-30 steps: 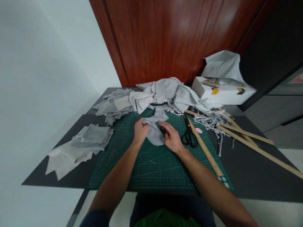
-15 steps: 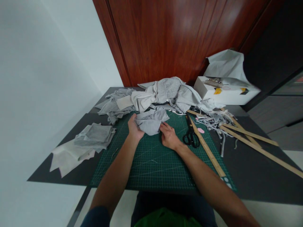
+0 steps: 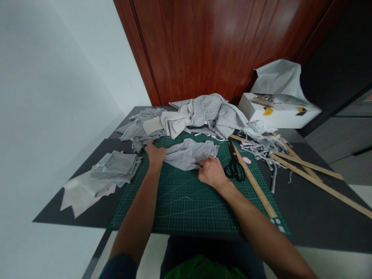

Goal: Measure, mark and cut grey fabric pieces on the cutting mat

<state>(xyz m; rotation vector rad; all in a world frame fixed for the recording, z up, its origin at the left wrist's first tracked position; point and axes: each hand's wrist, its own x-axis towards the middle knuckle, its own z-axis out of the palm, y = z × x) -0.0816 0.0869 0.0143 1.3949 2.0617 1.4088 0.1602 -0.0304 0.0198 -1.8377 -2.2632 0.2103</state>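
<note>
A crumpled piece of light grey cloth (image 3: 188, 153) lies on the green cutting mat (image 3: 186, 209), drawn out sideways between my hands. At its left end my left hand (image 3: 155, 155) is closed on the edge, with part of the fingers hidden behind the hand. My right hand (image 3: 212, 171) has its fingers curled over the lower right edge, pinching the fabric against the mat. Just to the right of that hand lie black-handled scissors (image 3: 236, 168), shut, beside a wooden ruler (image 3: 254, 184).
Folded grey and white cloth pieces (image 3: 114, 168) are stacked at the left. A heap of grey fabric (image 3: 207, 110) runs along the back. Thin fabric scraps (image 3: 266, 147) and wooden strips (image 3: 316, 186) lie right, below a white box (image 3: 279, 116). A wooden panel (image 3: 197, 50) stands behind.
My left hand has moved left and my right hand slightly right and down. The grey cloth, bunched and raised before, is now spread wider and flatter on the mat.
</note>
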